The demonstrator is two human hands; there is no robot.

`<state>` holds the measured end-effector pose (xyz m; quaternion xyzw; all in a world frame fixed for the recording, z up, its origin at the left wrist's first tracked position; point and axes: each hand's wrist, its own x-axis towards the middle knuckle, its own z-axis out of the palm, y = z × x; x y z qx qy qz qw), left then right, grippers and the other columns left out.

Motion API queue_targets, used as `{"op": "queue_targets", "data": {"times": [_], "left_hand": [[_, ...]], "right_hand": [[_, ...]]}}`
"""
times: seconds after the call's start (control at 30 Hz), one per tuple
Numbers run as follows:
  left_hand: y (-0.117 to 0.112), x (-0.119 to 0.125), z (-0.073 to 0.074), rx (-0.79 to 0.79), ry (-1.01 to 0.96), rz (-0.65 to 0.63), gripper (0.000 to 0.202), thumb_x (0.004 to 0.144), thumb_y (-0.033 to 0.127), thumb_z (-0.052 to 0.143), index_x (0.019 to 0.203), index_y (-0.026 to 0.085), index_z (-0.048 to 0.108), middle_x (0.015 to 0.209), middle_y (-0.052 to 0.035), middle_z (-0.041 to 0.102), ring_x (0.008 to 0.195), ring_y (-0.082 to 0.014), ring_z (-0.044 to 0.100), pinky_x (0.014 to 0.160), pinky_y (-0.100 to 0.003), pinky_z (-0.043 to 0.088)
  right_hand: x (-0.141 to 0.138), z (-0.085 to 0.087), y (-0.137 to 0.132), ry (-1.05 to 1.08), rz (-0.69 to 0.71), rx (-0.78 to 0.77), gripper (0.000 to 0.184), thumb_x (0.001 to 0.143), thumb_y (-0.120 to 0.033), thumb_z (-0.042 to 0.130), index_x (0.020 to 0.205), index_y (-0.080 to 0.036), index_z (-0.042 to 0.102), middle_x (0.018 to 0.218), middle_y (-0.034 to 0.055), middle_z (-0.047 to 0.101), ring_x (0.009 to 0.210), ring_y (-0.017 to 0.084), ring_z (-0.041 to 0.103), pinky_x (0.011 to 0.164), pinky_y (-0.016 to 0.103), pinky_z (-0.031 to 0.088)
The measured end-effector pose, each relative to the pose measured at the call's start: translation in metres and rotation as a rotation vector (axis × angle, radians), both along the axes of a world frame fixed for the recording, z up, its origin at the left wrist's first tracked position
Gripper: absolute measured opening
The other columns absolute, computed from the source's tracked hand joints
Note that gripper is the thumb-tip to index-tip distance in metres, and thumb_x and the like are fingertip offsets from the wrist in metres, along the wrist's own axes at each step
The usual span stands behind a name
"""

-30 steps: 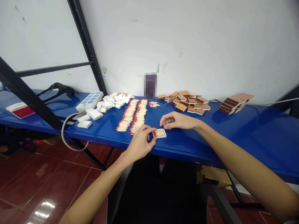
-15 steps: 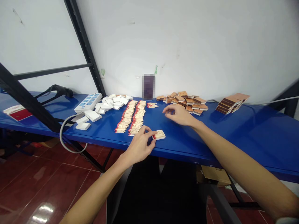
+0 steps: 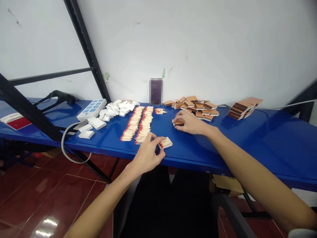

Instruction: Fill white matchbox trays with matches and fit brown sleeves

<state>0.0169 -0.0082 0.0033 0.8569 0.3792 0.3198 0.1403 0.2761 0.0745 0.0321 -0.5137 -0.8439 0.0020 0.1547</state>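
My left hand (image 3: 150,150) pinches the left end of a small white matchbox tray (image 3: 165,142) near the table's front edge. Red-tipped matches lie inside this tray. Farther back and to the right, my right hand (image 3: 187,121) has its fingers bent over a brown matchbox sleeve (image 3: 178,122), gripping it just above or on the blue table; the contact below cannot be made out. Two long rows of matches, the left row (image 3: 133,124) and the right row (image 3: 145,125), lie left of the tray. A few loose matches (image 3: 160,111) sit behind it.
Brown sleeves (image 3: 198,106) are heaped at the back, with a stacked block of them (image 3: 245,107) farther right. White trays (image 3: 116,108) pile up at the left beside a white-and-blue box (image 3: 92,109). A dark metal post (image 3: 32,105) and a looping cable (image 3: 64,145) stand at the left.
A brown sleeve now shows in my right hand, whose fingers were apart with nothing visible in them before. The tray in my left hand has tilted slightly, its right end farther back.
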Motion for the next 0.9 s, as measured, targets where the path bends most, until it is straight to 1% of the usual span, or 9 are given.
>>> {"op": "queue_targets", "data": {"times": [0.07,0.13,0.27,0.33,0.5,0.63,0.77,0.83,0.9], "left_hand": [[0.002,0.000,0.000,-0.021,-0.047,0.025,0.040,0.084,0.012,0.058,0.124,0.018,0.062,0.098,-0.0036,0.053,0.073,-0.0130,0.056,0.081,-0.030,0.051],[0.004,0.001,-0.001,-0.039,-0.090,0.070,0.041,0.084,0.010,0.060,0.124,0.019,0.061,0.092,-0.0016,0.054,0.068,-0.0116,0.055,0.079,-0.029,0.051],[0.005,0.006,-0.005,-0.023,-0.140,0.165,0.037,0.082,0.013,0.066,0.118,0.018,0.063,0.093,-0.0008,0.054,0.058,-0.0082,0.052,0.076,-0.029,0.051],[0.004,0.009,-0.006,-0.005,-0.142,0.168,0.036,0.081,0.014,0.067,0.116,0.018,0.063,0.095,-0.0013,0.056,0.058,-0.0085,0.051,0.075,-0.028,0.050],[0.004,0.009,-0.006,0.008,-0.112,0.150,0.034,0.080,0.012,0.067,0.112,0.019,0.064,0.082,0.0005,0.058,0.063,-0.0125,0.053,0.076,-0.029,0.049],[0.006,0.003,-0.003,-0.047,-0.131,0.095,0.035,0.079,0.010,0.067,0.112,0.019,0.065,0.076,0.0029,0.060,0.061,-0.0118,0.055,0.071,-0.027,0.048],[0.007,-0.001,0.000,-0.221,-0.224,0.037,0.035,0.080,0.018,0.071,0.113,0.024,0.062,0.094,0.0033,0.068,0.052,-0.0066,0.051,0.058,-0.023,0.046],[0.007,-0.001,0.001,-0.252,-0.256,0.032,0.035,0.076,0.019,0.076,0.107,0.023,0.061,0.101,0.0033,0.068,0.051,-0.0051,0.051,0.055,-0.022,0.044],[0.007,-0.001,0.002,-0.245,-0.267,0.043,0.037,0.071,0.019,0.081,0.101,0.022,0.058,0.098,0.0039,0.066,0.052,-0.0047,0.052,0.054,-0.021,0.042]], "right_hand": [[0.001,0.004,-0.002,0.057,0.024,-0.057,0.023,0.081,-0.034,0.060,0.097,-0.018,0.068,0.120,0.0137,0.059,0.109,0.029,0.057,0.092,0.041,0.045],[0.002,0.010,-0.007,0.120,0.064,-0.153,0.025,0.081,-0.034,0.061,0.101,-0.019,0.065,0.115,0.0120,0.062,0.101,0.025,0.060,0.087,0.038,0.047],[-0.009,0.023,-0.021,0.224,0.241,-0.457,0.053,0.073,-0.041,0.073,0.119,-0.020,0.058,0.104,0.0065,0.068,0.091,0.021,0.061,0.076,0.032,0.048],[-0.018,0.026,-0.027,0.213,0.310,-0.566,0.059,0.069,-0.042,0.077,0.121,-0.021,0.058,0.098,0.0050,0.069,0.084,0.020,0.061,0.072,0.031,0.048],[-0.026,0.024,-0.028,0.292,0.306,-0.465,0.051,0.070,-0.037,0.076,0.117,-0.020,0.062,0.105,0.0062,0.069,0.094,0.022,0.061,0.080,0.034,0.046],[-0.024,0.022,-0.028,0.323,0.351,-0.544,0.054,0.070,-0.037,0.077,0.119,-0.021,0.062,0.109,0.0063,0.070,0.097,0.022,0.061,0.084,0.035,0.046],[-0.035,0.018,-0.033,0.360,0.396,-0.575,0.053,0.069,-0.041,0.080,0.116,-0.021,0.066,0.103,0.0051,0.070,0.091,0.021,0.062,0.079,0.033,0.047],[-0.042,0.015,-0.037,0.403,0.439,-0.562,0.051,0.069,-0.043,0.080,0.113,-0.021,0.067,0.104,0.0047,0.070,0.094,0.021,0.063,0.083,0.033,0.047],[-0.046,0.013,-0.040,0.438,0.480,-0.564,0.049,0.071,-0.044,0.079,0.112,-0.021,0.067,0.110,0.0047,0.070,0.100,0.021,0.063,0.088,0.034,0.047]]}}
